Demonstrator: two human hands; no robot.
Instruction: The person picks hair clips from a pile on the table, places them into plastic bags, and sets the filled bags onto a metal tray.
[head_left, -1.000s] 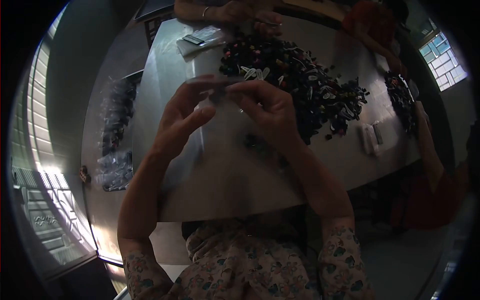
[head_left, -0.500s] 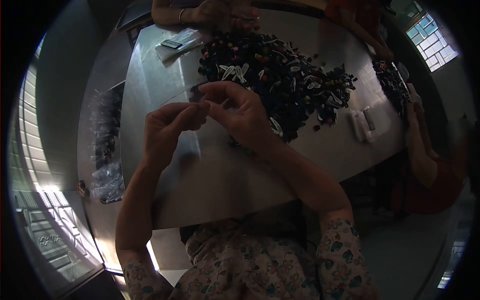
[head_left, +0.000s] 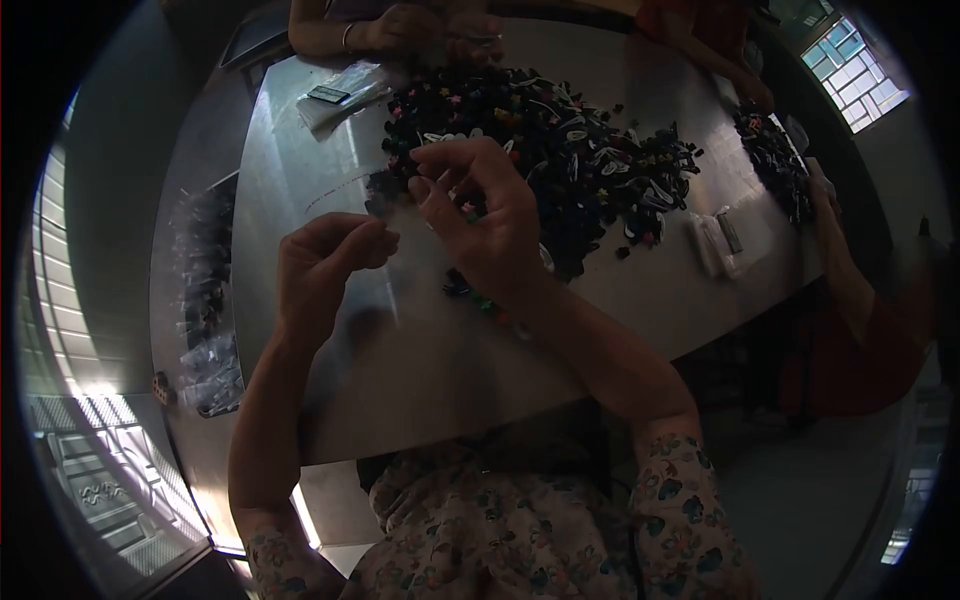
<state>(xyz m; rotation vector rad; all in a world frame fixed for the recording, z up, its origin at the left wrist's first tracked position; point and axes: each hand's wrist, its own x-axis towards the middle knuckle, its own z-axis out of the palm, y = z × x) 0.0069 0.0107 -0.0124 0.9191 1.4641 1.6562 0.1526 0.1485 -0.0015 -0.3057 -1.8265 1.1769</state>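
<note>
- Lying beyond the left edge of the bench (head_left: 430,395), many packets (head_left: 208,355) with dark contents are apparently making up the finished share
- Loose clips (head_left: 600,160), mostly dark with some white and coloured bits, are spreading in a big heap over the bench, seemingly waiting unbagged
- One clear bag (head_left: 345,187) is hanging over the bench by the left hand (head_left: 320,260), and whether it is sealed I cannot tell
- That bag is looking thin and see-through, showing a reddish broken line; a dark bunch (head_left: 383,190) is showing beside or inside it
- Thumb against forefinger, the left hand is apparently pinching the bag
- The right hand (head_left: 490,220) is holding thumb and fingers apart near the heap, gripping nothing visible
</note>
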